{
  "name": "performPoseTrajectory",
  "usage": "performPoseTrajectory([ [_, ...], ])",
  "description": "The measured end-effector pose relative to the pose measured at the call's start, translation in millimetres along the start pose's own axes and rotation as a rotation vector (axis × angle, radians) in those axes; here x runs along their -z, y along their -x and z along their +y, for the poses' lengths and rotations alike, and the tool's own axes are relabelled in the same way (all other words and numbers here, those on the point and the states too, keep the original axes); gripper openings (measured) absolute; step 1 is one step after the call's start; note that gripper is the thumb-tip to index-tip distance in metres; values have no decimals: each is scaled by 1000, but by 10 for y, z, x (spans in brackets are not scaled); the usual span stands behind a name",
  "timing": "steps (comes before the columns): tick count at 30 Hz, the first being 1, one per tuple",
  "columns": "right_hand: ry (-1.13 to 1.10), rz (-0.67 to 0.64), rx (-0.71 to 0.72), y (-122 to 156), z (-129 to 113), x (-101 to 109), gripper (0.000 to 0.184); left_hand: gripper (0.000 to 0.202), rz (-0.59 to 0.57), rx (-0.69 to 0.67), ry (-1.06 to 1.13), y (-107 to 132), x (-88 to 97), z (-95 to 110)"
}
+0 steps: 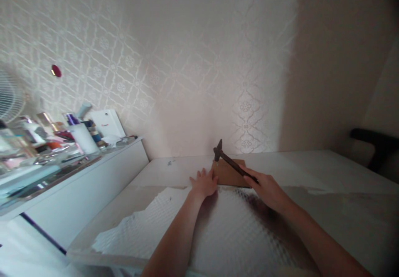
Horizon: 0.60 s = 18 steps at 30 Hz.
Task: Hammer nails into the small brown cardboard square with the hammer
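Observation:
My right hand (264,187) is closed around the handle of a dark hammer (232,162), whose head tilts up and to the left above a brown board (230,174). The board looks like wood or cardboard and lies on the white table. At its left edge rests my left hand (203,183), with fingers spread and the thumb side touching the board. Whether anything small sits by those fingertips I cannot make out. Under my forearms spreads a white textured sheet (149,216), possibly bubble wrap.
A patterned wall rises behind the table (296,166). On the left, a white cabinet (102,185) carries bottles, a white box (107,123) and other clutter, with a fan (11,96) at the far left. A black armrest (374,137) juts in at the right.

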State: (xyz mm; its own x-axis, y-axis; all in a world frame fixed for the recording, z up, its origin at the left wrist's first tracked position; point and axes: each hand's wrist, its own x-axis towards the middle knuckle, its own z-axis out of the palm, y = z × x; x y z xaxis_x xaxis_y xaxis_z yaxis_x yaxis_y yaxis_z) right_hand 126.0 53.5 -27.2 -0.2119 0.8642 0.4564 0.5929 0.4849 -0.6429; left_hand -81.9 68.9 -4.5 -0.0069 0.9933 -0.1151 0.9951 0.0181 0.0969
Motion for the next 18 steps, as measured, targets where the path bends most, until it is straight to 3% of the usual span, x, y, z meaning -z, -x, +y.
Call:
performPoseTrajectory([
  [18, -18, 4, 19, -4, 3, 5, 42, 57, 6, 0, -16, -13, -12, -7],
])
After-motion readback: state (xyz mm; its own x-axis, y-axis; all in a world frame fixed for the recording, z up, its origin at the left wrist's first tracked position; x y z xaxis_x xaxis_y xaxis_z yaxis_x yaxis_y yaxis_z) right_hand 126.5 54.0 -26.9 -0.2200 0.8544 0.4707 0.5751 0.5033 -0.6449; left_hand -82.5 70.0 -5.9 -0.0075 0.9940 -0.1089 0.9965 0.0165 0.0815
